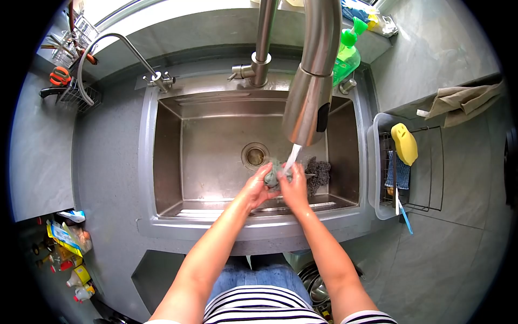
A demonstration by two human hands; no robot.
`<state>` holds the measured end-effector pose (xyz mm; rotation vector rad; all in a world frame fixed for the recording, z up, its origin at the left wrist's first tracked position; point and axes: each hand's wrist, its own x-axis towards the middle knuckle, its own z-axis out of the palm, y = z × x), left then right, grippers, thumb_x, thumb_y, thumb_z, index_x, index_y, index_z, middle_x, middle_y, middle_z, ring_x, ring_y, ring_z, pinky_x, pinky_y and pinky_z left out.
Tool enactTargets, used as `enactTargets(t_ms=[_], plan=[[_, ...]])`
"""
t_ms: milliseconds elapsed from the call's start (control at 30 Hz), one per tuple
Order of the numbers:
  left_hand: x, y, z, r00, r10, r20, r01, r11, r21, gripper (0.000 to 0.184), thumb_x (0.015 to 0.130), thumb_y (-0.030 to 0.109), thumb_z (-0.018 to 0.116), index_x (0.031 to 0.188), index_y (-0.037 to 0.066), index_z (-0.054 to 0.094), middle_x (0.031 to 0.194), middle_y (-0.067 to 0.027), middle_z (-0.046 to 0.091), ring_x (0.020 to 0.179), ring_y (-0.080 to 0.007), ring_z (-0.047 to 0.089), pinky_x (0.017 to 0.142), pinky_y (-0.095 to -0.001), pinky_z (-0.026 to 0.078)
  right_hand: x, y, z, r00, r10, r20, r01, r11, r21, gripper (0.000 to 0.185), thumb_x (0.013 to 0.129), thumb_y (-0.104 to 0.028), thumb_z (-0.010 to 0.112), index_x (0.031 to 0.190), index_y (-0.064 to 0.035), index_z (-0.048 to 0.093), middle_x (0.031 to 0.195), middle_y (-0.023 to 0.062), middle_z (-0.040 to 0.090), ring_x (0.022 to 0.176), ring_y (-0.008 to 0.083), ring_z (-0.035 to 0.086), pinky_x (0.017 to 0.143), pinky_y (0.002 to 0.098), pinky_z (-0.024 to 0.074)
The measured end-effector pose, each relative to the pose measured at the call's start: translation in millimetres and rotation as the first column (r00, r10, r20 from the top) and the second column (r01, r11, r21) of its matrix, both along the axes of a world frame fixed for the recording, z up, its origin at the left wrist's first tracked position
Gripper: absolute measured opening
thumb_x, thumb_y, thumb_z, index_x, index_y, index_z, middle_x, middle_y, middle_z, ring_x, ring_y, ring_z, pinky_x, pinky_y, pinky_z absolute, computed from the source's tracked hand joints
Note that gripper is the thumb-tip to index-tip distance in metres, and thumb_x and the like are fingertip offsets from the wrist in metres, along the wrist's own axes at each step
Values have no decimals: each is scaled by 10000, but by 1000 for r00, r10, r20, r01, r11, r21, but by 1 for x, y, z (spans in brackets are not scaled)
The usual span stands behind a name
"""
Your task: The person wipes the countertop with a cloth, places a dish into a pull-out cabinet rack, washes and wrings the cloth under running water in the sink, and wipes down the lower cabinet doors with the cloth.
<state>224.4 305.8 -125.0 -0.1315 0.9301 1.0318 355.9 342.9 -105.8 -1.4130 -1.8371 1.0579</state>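
Water runs from the pull-down faucet (308,102) onto a crumpled grey-green cloth (272,177). My left hand (258,189) closes around the cloth from the left. My right hand (294,188) presses on it from the right, directly under the stream, with its fingertips partly blurred by water. Both hands are inside the stainless steel sink (216,135), near its front wall. Just right of my right hand lies a dark grey, shaggy cloth or scrubber (318,174). The drain (255,155) sits behind and left of my hands.
A green pump bottle (346,59) stands behind the sink's right corner. On the right, a plastic bin and wire rack (380,178) hold a yellow sponge (404,144), a blue cloth (398,171) and a brush (403,210). A smaller curved tap (124,43) and orange-handled scissors (60,76) are left.
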Motion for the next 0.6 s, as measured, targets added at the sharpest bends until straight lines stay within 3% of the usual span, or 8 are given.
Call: enactTargets(t_ms=[67,167,200,300,367,500,533,600], plan=[[0,7,-20,977,19,213,-17,1000,-11,458,897,482,616,1183,143,500,1114,-34,587,939,-181,600,729,-351,529,-20,-23,25,984,177,-28,-171,974,146,195,818,-120,651,976,-39,572,992,176,577,938,382,571,798,441,466],[0,14,27,994,104,41,-101,994,-51,432,900,479,614,1133,125,530,1011,-29,615,831,-154,624,697,-298,544,-24,-38,46,918,395,41,-395,901,179,159,836,-146,643,954,-61,580,970,156,587,880,387,592,733,445,486],[-8,13,12,993,-7,117,14,998,-61,340,927,431,585,1088,133,559,966,-30,629,846,-157,630,736,-322,556,-24,-38,48,883,459,96,-469,864,182,147,845,-155,637,950,-67,582,967,150,590,865,386,597,715,442,492],[6,15,-6,980,101,174,-89,993,-79,291,943,376,561,1095,130,593,962,-13,641,801,-167,638,753,-344,562,-23,-7,26,970,151,192,-225,857,463,131,872,-167,611,937,-55,590,909,123,606,848,306,616,714,375,496],[6,15,-2,970,53,236,-59,998,17,305,979,353,465,1106,116,609,1030,-33,667,897,-183,660,796,-355,560,-10,21,-42,994,60,-95,-49,992,114,133,882,-169,599,942,-50,593,897,107,611,838,266,614,728,345,488],[-1,14,17,952,51,302,-60,998,21,377,994,401,413,1116,106,613,1046,-54,672,958,-192,657,865,-374,542,-2,23,-32,923,-133,-362,-19,922,-388,150,886,-143,583,967,-18,590,888,102,598,841,241,590,775,339,464],[-4,12,25,949,21,315,-37,998,43,387,992,415,413,1108,106,616,1044,-57,672,956,-195,657,871,-374,540,-7,20,-9,918,-233,-320,106,924,-368,182,880,-142,593,997,-4,570,929,148,586,832,299,575,788,371,454],[-6,10,50,955,8,296,-20,999,37,436,975,464,453,1178,97,571,1055,-78,664,960,-209,652,870,-383,542,-9,12,-1,975,-105,-196,102,994,-26,221,868,-165,616,1011,-6,559,935,163,579,849,326,565,787,383,450]])
